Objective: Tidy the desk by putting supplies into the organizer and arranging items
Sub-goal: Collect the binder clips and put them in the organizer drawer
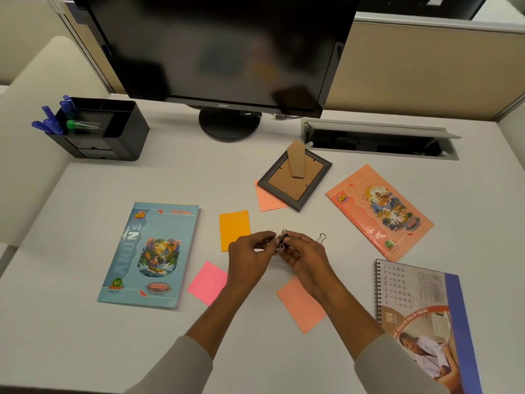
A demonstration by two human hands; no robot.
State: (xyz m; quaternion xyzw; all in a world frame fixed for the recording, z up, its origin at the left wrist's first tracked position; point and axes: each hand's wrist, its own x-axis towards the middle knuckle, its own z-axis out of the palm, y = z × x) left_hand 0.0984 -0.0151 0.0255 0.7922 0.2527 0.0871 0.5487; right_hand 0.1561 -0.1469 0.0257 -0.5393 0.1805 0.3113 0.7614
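Left grip (247, 256) and right grip (306, 257) both pinch a small black metal binder clip (282, 240) at frame centre (a second silver-handled clip (322, 237) lies just right).

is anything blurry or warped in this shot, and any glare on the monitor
Head view: the wide-angle lens bows the desk edges and partition; light is soft and even, shadows faint; the dark monitor shows smeared reflections but no hard glare; the held clips look slightly soft.
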